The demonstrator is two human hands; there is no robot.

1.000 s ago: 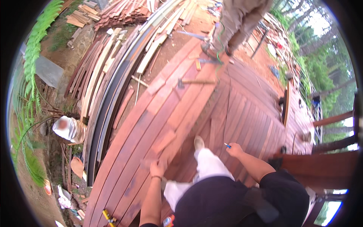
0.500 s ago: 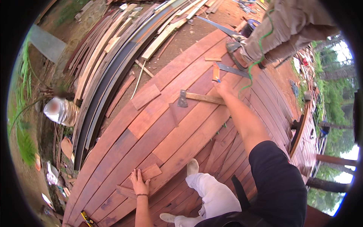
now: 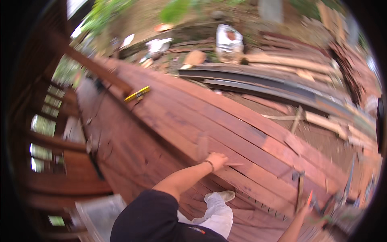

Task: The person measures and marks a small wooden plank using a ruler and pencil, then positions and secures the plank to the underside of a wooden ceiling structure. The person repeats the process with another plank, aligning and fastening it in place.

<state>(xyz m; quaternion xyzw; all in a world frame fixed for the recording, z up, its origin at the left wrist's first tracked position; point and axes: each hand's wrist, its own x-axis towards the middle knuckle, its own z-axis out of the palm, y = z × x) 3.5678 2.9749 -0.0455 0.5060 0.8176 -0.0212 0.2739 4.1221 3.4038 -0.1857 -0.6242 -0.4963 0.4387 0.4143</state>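
Note:
My left hand (image 3: 218, 160) is curled over a small reddish board offcut (image 3: 202, 143) on the stepped deck boards (image 3: 189, 121); the piece is smeared by motion. My right hand (image 3: 304, 210), low at the right, grips an orange-handled tool (image 3: 309, 197), apparently a square; the blue pencil it held earlier cannot be made out now. Just left of that hand lies a hatchet (image 3: 300, 187) with a wooden handle, along the boards. My light-shoed foot (image 3: 223, 196) rests below the deck's raised edge.
A yellow level (image 3: 137, 92) lies up the boards, near a long beam (image 3: 100, 72). Beyond the deck are dark steel beams (image 3: 258, 76), timber piles (image 3: 342, 76) and a white sack (image 3: 229, 42). A wooden structure (image 3: 52, 153) and pale panel (image 3: 100, 209) flank me on the left.
The view has swung sharply left. My right hand has taken hold of the orange tool. My left fingers, earlier flat beside the offcut, now curl on it. The other person's legs have left clear view.

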